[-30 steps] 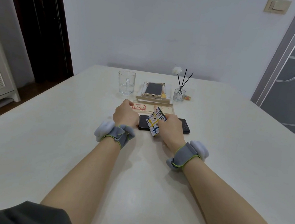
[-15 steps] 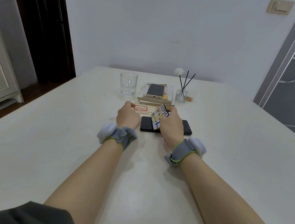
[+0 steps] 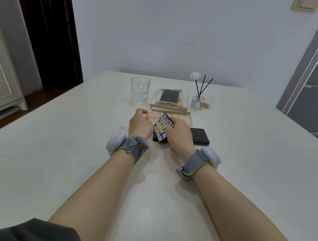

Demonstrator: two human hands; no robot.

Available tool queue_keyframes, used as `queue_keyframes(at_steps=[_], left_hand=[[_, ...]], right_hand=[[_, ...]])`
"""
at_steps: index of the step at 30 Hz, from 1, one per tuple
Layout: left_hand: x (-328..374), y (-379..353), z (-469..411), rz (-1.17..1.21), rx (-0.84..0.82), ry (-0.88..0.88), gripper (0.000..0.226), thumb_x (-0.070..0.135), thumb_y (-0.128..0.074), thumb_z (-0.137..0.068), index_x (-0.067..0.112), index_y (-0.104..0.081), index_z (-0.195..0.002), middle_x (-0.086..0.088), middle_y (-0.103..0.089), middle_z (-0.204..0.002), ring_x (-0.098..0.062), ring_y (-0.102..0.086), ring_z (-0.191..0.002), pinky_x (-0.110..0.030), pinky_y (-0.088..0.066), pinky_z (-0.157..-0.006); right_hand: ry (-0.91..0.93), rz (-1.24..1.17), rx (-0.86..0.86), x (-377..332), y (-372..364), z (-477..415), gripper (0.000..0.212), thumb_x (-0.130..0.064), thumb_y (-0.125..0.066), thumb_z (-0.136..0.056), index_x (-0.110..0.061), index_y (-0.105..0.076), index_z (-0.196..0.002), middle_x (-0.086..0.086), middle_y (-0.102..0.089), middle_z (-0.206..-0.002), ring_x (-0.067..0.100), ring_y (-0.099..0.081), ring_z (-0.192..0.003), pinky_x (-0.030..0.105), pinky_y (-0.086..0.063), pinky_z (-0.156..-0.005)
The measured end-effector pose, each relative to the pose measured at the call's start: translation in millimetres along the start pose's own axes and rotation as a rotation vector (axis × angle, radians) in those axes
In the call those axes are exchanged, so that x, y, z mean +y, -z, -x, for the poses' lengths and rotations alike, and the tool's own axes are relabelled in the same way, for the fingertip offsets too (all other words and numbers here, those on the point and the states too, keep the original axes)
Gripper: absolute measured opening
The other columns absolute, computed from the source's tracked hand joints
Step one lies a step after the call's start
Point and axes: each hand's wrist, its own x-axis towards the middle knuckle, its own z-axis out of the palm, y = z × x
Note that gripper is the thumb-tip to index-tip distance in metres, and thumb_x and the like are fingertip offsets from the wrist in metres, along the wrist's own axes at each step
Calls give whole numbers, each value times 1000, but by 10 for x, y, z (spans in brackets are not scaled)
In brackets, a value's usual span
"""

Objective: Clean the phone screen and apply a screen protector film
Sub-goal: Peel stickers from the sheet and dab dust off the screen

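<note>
Lying flat, a black rectangular phone [image 3: 199, 136] shows pale specks; the right hand [image 3: 180, 138] pinches a colourful printed card [image 3: 161, 127] over it; left hand [image 3: 140, 126] curled, grasp unclear.

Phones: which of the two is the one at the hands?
The black phone, flat on the table partly under the right hand holding the printed card. The gold phone lies farther back on a low stack, untouched.
</note>
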Motion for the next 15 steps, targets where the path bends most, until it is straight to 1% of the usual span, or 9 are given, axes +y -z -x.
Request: queue_keyframes(at_steps=[4, 7, 9, 12, 15], left_hand=[[1, -2, -4, 7, -1, 3, 43, -3, -31, -90, 12, -46, -127, -18, -56, -124, -39, -62, -105, -44, -50, -95], [1, -5, -4, 15, 1, 2, 41, -2, -32, -91, 12, -46, -127, -19, -56, -124, -39, -62, -105, -45, -50, -95], [0, -3, -4, 15, 2, 1, 41, -2, -32, -91, 12, -46, -127, -18, -57, -123, -38, -63, -104, -45, -50, -95], [3, 0, -4, 15, -1, 6, 44, -3, -30, -89, 11, -46, -127, -18, -57, -123, -38, -63, -104, -44, -49, -95], [7, 3, -2, 15, -6, 4, 43, -3, -31, -90, 11, -46, -127, -18, -57, -123, -38, -63, -104, -45, -50, -95]], right_hand=[[-3, 51, 53, 21, 14, -17, 30, -9, -37, -93, -10, -60, -114, 12, -66, -116, 34, -58, -109, 46, -44, -97], [2, 50, 3, 15, -4, -15, 30, -9, -38, -93, -9, -61, -113, 12, -66, -115, 34, -58, -108, 46, -43, -98], [13, 50, 8, 0, -21, -19, 32, -9, -37, -93, -10, -61, -115, 12, -66, -117, 34, -57, -110, 45, -41, -100], [6, 115, 52, 22, -34, -20, 32, -9, -36, -94, -11, -57, -117, 10, -64, -120, 33, -55, -114, 41, -37, -101], [3, 82, 37, 37, -30, -17, 33, -11, -37, -94, -14, -59, -118, 8, -65, -119, 32, -56, -113, 42, -36, -102]])
